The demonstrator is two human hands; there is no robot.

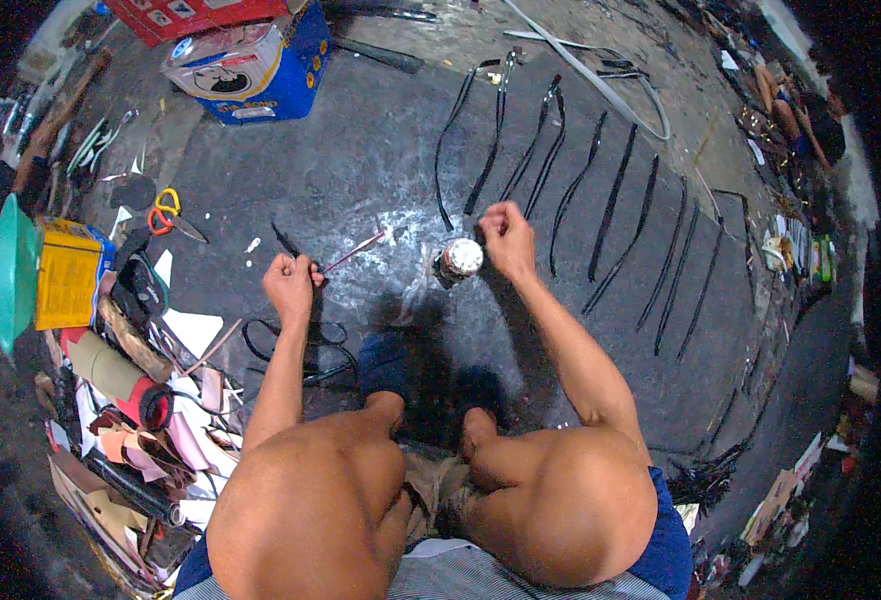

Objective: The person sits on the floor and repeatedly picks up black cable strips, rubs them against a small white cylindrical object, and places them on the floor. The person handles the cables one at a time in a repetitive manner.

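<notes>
My left hand (290, 287) is closed around a thin reddish stick (355, 251) with a pale far tip. A short black strip end (282, 238) shows just beyond its fingers; whether the hand grips that too I cannot tell. Right of the stick, a small can (457, 262) smeared with white stands on the dark mat. Beside the can, my right hand (507, 242) has its fingers drawn together near the lower end of a black strap (487, 170); what they hold, if anything, is hidden. More thin black straps (612, 205) lie spread in a row to the right.
Orange-handled scissors (173, 215) rest at left. A blue box (253, 75) stands at the back left, and a yellow tin (72, 275) beside a green lid-like piece (15, 275). Scraps and rolls (110, 370) pile up near left. A grey strip (600, 85) curves at the back.
</notes>
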